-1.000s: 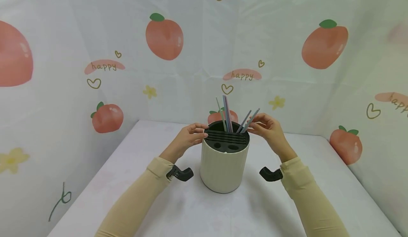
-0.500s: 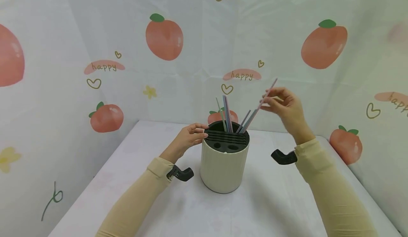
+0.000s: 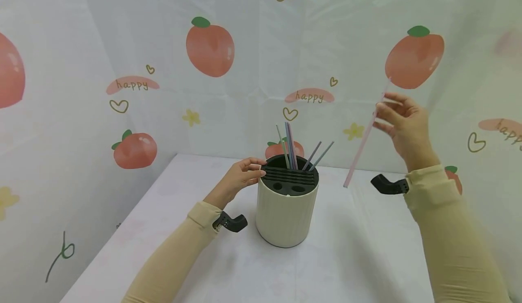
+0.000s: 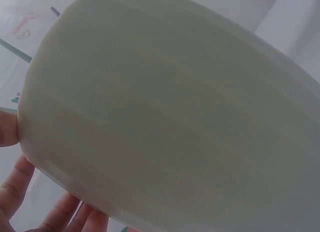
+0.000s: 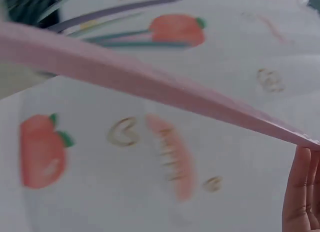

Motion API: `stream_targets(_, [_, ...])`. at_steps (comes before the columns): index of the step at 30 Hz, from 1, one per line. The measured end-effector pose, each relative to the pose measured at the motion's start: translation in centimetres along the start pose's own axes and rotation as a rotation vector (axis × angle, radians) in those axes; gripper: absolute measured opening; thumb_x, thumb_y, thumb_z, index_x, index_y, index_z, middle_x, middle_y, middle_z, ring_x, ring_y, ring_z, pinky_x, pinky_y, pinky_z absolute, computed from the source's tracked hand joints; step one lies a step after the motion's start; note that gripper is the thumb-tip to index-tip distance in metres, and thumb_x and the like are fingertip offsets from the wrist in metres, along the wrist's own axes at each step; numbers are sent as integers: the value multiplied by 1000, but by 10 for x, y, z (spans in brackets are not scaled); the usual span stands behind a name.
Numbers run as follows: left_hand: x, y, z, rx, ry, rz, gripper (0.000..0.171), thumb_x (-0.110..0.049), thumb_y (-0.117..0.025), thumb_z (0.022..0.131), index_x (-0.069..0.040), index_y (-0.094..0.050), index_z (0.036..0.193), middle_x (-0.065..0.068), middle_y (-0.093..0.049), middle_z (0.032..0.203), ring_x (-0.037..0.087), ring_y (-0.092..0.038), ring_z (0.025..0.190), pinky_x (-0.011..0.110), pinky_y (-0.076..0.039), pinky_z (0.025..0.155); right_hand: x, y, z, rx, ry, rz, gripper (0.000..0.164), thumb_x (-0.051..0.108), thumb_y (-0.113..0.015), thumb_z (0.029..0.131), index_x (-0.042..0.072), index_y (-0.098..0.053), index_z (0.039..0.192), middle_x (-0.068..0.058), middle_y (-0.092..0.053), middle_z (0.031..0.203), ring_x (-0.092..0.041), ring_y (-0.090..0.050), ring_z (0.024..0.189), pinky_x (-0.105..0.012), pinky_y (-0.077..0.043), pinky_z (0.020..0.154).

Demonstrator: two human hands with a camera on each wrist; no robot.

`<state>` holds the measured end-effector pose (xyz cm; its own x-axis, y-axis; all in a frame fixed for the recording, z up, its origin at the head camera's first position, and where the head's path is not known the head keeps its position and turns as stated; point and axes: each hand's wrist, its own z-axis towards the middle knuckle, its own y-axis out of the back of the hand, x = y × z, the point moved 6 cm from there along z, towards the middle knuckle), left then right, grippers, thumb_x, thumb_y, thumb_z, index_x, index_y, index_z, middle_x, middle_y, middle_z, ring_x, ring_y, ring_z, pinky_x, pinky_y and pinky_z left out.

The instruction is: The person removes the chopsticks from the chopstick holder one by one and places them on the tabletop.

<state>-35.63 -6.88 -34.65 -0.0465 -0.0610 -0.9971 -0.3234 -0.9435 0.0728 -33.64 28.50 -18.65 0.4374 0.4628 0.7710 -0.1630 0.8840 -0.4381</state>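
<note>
Right hand (image 3: 409, 124), pink stick (image 3: 360, 151) (mostly below)

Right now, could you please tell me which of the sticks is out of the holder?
The pink stick in the right hand: it is held clear of the holder, while the other sticks stand in it.

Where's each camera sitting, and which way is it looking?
Head: on the person's head, looking forward and down at the cream holder; left hand, right hand and sleeves show.
Left wrist: on that wrist, looking at the holder's side; left fingers show.
Right wrist: on that wrist, looking past the pink stick at the printed backdrop; right hand partly shows.
Head and right wrist share the pink stick.
</note>
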Motion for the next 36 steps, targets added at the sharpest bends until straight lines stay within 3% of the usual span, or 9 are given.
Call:
stream_targets(9, [1,-1,0,-2,0,-5,35,-8,-65,91,-5,-59,125,17,-48,129,23,-56,111,38,-50,101,-132,63,-46,28,-358,-296,22,1,-60,93,18,-64,106,6,-69,85,-9,-68,77,-25,-60,70])
stream_targets(12, [2,-1,0,-5,10,-2,35,-8,-65,91,-5,-59,126,16,-47,131,24,-55,113,38,-50,101,-169,76,-61,37,-441,-431,25,4,-60,94,7,-57,119,10,-68,85,-5,-66,78,-25,-59,73])
stream_targets(15, [1,0,-1,-5,4,-3,35,-9,-65,91,-5,-59,125,17,-47,130,24,-55,113,38,-50,100,-199,85,-72,37,-513,-513,44,5,-60,95,-9,-44,133,10,-68,86,-5,-66,80,-26,-59,73])
stream_targets(17, [0,0,-1,-7,2,-9,35,-8,-65,91,-4,-59,125,16,-48,129,23,-55,111,38,-50,100,-215,89,-78,46,-554,-542,52,5,-61,94,-13,-38,138,7,-69,89,-7,-67,80,-26,-60,73])
stream_targets(21, [-2,0,-2,-4,-3,-11,35,-8,-64,91,-4,-59,125,16,-48,128,22,-56,109,38,-50,100,-237,93,-87,29,-625,-590,53,5,-63,93,-12,-40,137,1,-70,90,-9,-67,76,-24,-59,68])
stream_targets(26, [-2,0,-1,-2,-9,-13,35,-8,-64,91,-4,-59,125,16,-49,127,21,-57,107,38,-51,100,-254,95,-95,0,-682,-650,49,5,-64,91,-12,-45,134,3,-66,83,-7,-64,69,-23,-58,62])
stream_targets(36, [-1,1,-1,-12,-1,-18,35,-7,-65,90,-4,-59,125,15,-50,125,20,-57,106,39,-50,100,-270,94,-102,-19,-743,-719,41,0,-65,90,-16,-49,125,-4,-64,82,-9,-63,64,-25,-59,59])
